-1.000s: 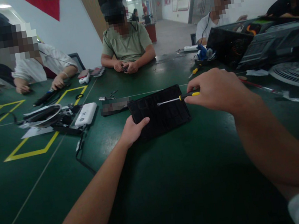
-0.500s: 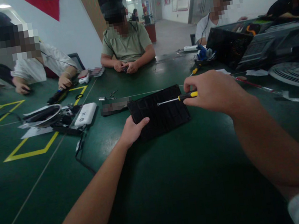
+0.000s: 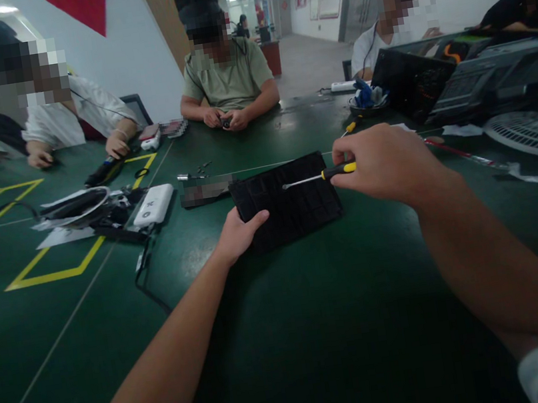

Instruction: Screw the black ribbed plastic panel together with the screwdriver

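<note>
A flat black panel (image 3: 295,208) lies on the green table (image 3: 289,333) in front of me. My left hand (image 3: 236,236) grips its near left corner, thumb on top. My right hand (image 3: 389,163) is closed round a small screwdriver (image 3: 318,176) with a yellow and black handle. Its metal shaft points left, and the tip rests over the upper middle of the panel.
A white power bank (image 3: 154,205), cables and a white-rimmed part (image 3: 78,206) lie to the left inside yellow floor-tape lines. Loose screws (image 3: 203,168) sit beyond the panel. Open laptops (image 3: 462,75) and a fan grille (image 3: 537,134) fill the right. Several people sit around the table.
My right hand shifted slightly left with the screwdriver; the tip stays over the same spot. A person at the far left moved a hand along a dark tool.
</note>
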A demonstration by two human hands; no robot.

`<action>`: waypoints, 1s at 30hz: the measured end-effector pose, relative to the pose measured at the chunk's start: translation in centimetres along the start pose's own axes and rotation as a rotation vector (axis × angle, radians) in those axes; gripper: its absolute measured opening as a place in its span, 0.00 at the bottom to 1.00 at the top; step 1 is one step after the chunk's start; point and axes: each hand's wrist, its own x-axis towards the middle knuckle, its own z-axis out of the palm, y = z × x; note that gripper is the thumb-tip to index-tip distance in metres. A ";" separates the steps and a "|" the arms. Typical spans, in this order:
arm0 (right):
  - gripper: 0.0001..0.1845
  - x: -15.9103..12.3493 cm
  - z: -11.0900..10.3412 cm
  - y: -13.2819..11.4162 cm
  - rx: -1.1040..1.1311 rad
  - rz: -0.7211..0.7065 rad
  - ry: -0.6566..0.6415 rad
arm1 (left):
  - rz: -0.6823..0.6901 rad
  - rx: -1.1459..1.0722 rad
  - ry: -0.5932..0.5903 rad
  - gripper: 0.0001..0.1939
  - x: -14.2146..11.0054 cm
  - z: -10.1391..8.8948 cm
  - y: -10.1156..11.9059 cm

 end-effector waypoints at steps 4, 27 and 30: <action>0.12 0.0 0.0 0.1 0.006 -0.002 0.004 | 0.003 0.012 0.009 0.26 0.1 0.0 0.0; 0.12 0.0 0.1 0.1 0.004 0.016 -0.007 | 0.017 0.060 -0.001 0.26 0.2 -0.2 -0.3; 0.11 0.0 0.1 0.1 0.012 0.017 0.001 | 0.022 0.076 -0.004 0.26 0.2 -0.2 -0.4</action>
